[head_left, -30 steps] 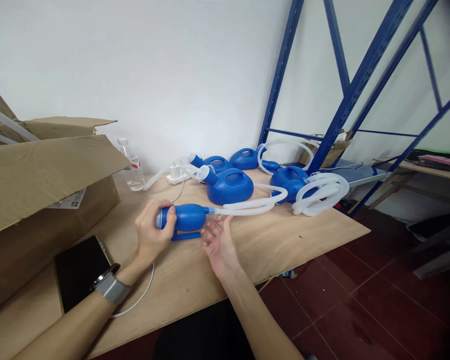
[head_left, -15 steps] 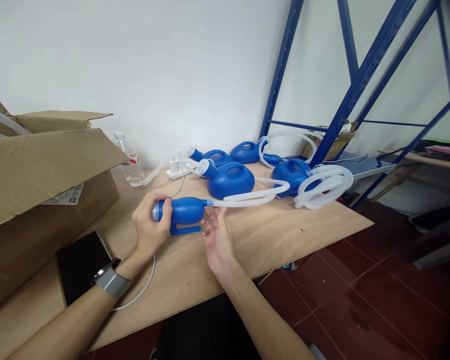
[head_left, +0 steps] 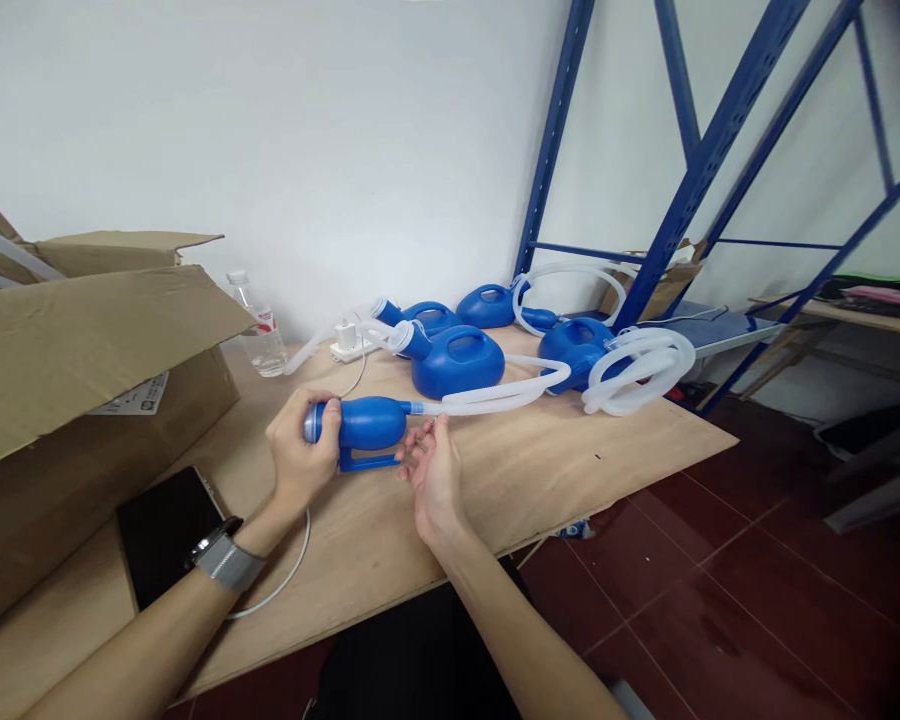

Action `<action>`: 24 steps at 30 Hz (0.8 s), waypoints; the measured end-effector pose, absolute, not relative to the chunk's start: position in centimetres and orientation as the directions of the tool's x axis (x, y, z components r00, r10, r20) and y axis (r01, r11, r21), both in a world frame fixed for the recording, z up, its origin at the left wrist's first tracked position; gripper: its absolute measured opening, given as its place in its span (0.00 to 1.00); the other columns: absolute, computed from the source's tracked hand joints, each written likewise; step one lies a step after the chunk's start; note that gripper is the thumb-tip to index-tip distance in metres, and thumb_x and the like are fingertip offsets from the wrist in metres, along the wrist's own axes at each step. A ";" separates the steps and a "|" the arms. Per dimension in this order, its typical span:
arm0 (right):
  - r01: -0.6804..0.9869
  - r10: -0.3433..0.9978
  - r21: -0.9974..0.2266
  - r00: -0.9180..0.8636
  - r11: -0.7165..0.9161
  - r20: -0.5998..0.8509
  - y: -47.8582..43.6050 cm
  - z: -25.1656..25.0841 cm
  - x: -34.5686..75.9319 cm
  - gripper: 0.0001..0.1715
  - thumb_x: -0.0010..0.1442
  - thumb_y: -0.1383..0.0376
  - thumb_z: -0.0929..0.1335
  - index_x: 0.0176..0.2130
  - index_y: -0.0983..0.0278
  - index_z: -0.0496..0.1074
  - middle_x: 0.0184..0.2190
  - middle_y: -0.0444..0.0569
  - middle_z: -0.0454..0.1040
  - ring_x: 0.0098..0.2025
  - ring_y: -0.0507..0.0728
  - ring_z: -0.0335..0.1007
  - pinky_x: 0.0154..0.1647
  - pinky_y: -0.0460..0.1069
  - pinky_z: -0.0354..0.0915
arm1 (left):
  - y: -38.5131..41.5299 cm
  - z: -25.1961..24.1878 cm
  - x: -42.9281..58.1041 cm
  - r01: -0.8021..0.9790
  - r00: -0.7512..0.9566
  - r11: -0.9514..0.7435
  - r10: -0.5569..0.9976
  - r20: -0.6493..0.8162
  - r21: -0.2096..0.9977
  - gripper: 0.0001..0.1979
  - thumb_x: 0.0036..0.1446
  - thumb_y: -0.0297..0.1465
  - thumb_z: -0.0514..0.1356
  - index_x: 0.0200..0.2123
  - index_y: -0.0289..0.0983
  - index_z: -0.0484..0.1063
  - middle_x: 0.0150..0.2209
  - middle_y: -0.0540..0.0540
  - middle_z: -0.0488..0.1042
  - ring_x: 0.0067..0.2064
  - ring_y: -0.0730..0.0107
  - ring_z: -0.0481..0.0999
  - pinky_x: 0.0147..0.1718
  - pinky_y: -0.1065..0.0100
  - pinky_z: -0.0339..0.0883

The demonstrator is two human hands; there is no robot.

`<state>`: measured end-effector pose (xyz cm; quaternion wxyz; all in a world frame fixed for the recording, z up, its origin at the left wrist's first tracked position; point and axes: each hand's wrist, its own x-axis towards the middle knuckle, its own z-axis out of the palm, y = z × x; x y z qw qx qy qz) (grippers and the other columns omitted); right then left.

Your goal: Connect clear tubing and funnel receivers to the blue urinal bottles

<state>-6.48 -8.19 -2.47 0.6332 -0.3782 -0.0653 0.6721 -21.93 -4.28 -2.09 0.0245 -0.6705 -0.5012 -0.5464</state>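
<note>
My left hand (head_left: 305,440) wraps round the capped end of a blue plastic urinal funnel (head_left: 375,422), thumb on top. A flat blue handle runs below its body, and a ribbed white tube (head_left: 480,403) leads off its narrow right end. My right hand (head_left: 435,475) is palm up just under the tube joint, fingers curled and thumb tip against a tiny shiny thing too small to name. Behind the tube stands a blue urinal bottle (head_left: 457,362) with a white tube at its mouth. Another blue bottle (head_left: 576,350) is to the right, beside a coiled white tube (head_left: 641,372).
A large open cardboard box (head_left: 82,350) fills the left side. Near it are a water bottle (head_left: 262,335), a black tablet (head_left: 169,530) and a white power strip (head_left: 350,345). More blue bottles (head_left: 487,305) sit at the wall. A blue metal rack (head_left: 690,190) rises at right.
The camera view has shifted slightly. Both hands keep nearly the same places; the right fingers have curled in a little more below the tube joint.
</note>
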 end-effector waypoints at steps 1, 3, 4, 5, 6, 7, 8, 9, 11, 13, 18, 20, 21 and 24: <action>-0.789 0.899 -0.582 0.094 -0.195 -0.429 -8.1 -2.3 -6.5 0.21 0.73 0.49 0.59 0.37 0.63 0.58 0.26 0.40 0.63 0.22 0.46 0.63 0.20 0.42 0.48 | -4.3 -2.1 -21.9 0.699 -0.095 -0.501 0.643 0.760 0.511 0.11 0.65 0.37 0.58 0.34 0.38 0.75 0.34 0.46 0.79 0.37 0.63 0.79 0.40 0.64 0.69; -0.775 0.894 -0.601 0.110 -0.196 -0.434 -8.0 -2.1 -6.5 0.21 0.74 0.51 0.57 0.35 0.63 0.54 0.23 0.38 0.57 0.19 0.44 0.56 0.19 0.41 0.41 | -4.3 -2.1 -21.9 0.698 -0.081 -0.514 0.636 0.767 0.500 0.11 0.65 0.37 0.58 0.34 0.38 0.74 0.33 0.46 0.79 0.36 0.63 0.78 0.40 0.64 0.69; -0.770 0.892 -0.607 0.119 -0.194 -0.436 -8.0 -2.0 -6.5 0.21 0.74 0.52 0.56 0.35 0.63 0.52 0.23 0.37 0.54 0.18 0.44 0.51 0.18 0.41 0.38 | -4.3 -2.1 -21.9 0.698 -0.072 -0.519 0.634 0.770 0.493 0.10 0.65 0.36 0.58 0.34 0.38 0.74 0.33 0.46 0.79 0.36 0.64 0.78 0.40 0.65 0.69; -0.767 0.890 -0.613 0.130 -0.189 -0.437 -8.0 -2.0 -6.5 0.21 0.75 0.53 0.56 0.34 0.63 0.51 0.22 0.36 0.50 0.17 0.43 0.46 0.18 0.41 0.36 | -4.3 -2.2 -21.9 0.700 -0.063 -0.524 0.631 0.773 0.485 0.10 0.65 0.36 0.58 0.34 0.37 0.74 0.33 0.46 0.79 0.36 0.64 0.78 0.39 0.65 0.69; -0.764 0.889 -0.619 0.144 -0.179 -0.435 -7.9 -1.9 -6.5 0.20 0.75 0.54 0.56 0.34 0.63 0.50 0.22 0.36 0.48 0.17 0.43 0.43 0.19 0.41 0.35 | -4.3 -2.2 -21.9 0.702 -0.054 -0.529 0.628 0.776 0.477 0.10 0.65 0.35 0.58 0.34 0.37 0.75 0.33 0.46 0.79 0.36 0.64 0.78 0.39 0.65 0.69; -0.762 0.887 -0.625 0.159 -0.169 -0.433 -7.9 -1.9 -6.5 0.20 0.75 0.55 0.56 0.33 0.63 0.49 0.22 0.36 0.46 0.17 0.43 0.40 0.19 0.41 0.35 | -4.3 -2.3 -21.8 0.704 -0.045 -0.535 0.623 0.781 0.467 0.10 0.66 0.35 0.58 0.35 0.37 0.75 0.34 0.46 0.80 0.36 0.64 0.79 0.39 0.65 0.69; -0.761 0.884 -0.628 0.171 -0.162 -0.435 -7.9 -2.0 -6.5 0.20 0.75 0.55 0.56 0.33 0.63 0.49 0.22 0.36 0.46 0.17 0.43 0.39 0.19 0.41 0.35 | -4.4 -2.3 -21.8 0.706 -0.036 -0.542 0.616 0.787 0.456 0.09 0.66 0.35 0.58 0.35 0.37 0.75 0.33 0.46 0.80 0.36 0.65 0.79 0.39 0.66 0.69; -0.761 0.881 -0.628 0.177 -0.161 -0.439 -7.9 -2.0 -6.4 0.19 0.75 0.56 0.56 0.33 0.63 0.49 0.22 0.36 0.46 0.18 0.43 0.39 0.19 0.41 0.35 | -4.4 -2.3 -21.8 0.707 -0.025 -0.551 0.607 0.794 0.443 0.09 0.66 0.34 0.58 0.35 0.37 0.75 0.33 0.46 0.80 0.36 0.65 0.79 0.39 0.66 0.69; -0.763 0.878 -0.626 0.178 -0.162 -0.444 -7.9 -2.1 -6.4 0.18 0.74 0.57 0.56 0.34 0.63 0.50 0.23 0.36 0.47 0.18 0.43 0.40 0.19 0.41 0.35 | -4.4 -2.4 -21.8 0.706 -0.002 -0.571 0.590 0.808 0.419 0.08 0.66 0.33 0.58 0.35 0.37 0.75 0.33 0.46 0.79 0.36 0.65 0.79 0.39 0.66 0.69; -0.769 0.882 -0.616 0.159 -0.171 -0.444 -7.9 -2.2 -6.4 0.18 0.74 0.57 0.56 0.34 0.63 0.50 0.23 0.36 0.46 0.18 0.43 0.40 0.19 0.41 0.35 | -4.4 -2.4 -21.8 0.707 0.011 -0.579 0.583 0.812 0.407 0.08 0.66 0.33 0.58 0.35 0.37 0.74 0.33 0.46 0.79 0.36 0.65 0.79 0.39 0.66 0.69; -0.822 0.889 -0.537 0.091 -0.187 -0.449 -8.4 -2.5 -6.4 0.18 0.75 0.55 0.58 0.35 0.63 0.52 0.23 0.36 0.46 0.18 0.43 0.39 0.18 0.40 0.35 | -4.4 -2.3 -21.8 0.707 0.024 -0.593 0.563 0.826 0.384 0.07 0.66 0.31 0.58 0.35 0.37 0.74 0.33 0.47 0.79 0.36 0.66 0.79 0.39 0.67 0.69; -0.849 0.885 -0.485 0.047 -0.209 -0.463 -8.8 -2.4 -6.4 0.18 0.75 0.54 0.59 0.36 0.63 0.54 0.24 0.36 0.47 0.18 0.42 0.39 0.18 0.40 0.35 | -4.5 -2.2 -21.8 0.703 0.055 -0.619 0.538 0.841 0.349 0.06 0.66 0.30 0.58 0.36 0.36 0.74 0.34 0.46 0.79 0.36 0.66 0.79 0.39 0.67 0.70; -0.860 0.882 -0.459 0.022 -0.224 -0.471 -9.0 -2.3 -6.4 0.18 0.75 0.54 0.59 0.37 0.63 0.55 0.25 0.36 0.47 0.18 0.42 0.39 0.18 0.40 0.36 | -4.6 -2.2 -21.8 0.699 0.079 -0.637 0.521 0.850 0.326 0.06 0.66 0.29 0.58 0.36 0.36 0.74 0.34 0.46 0.79 0.36 0.66 0.79 0.39 0.67 0.70; -0.874 0.870 -0.414 -0.020 -0.254 -0.492 -9.5 -2.0 -6.4 0.20 0.75 0.52 0.60 0.37 0.64 0.56 0.26 0.36 0.48 0.19 0.42 0.38 0.19 0.41 0.35 | -4.8 -2.2 -21.7 0.674 0.152 -0.691 0.474 0.867 0.260 0.04 0.66 0.26 0.59 0.38 0.35 0.73 0.35 0.45 0.78 0.38 0.66 0.79 0.41 0.67 0.71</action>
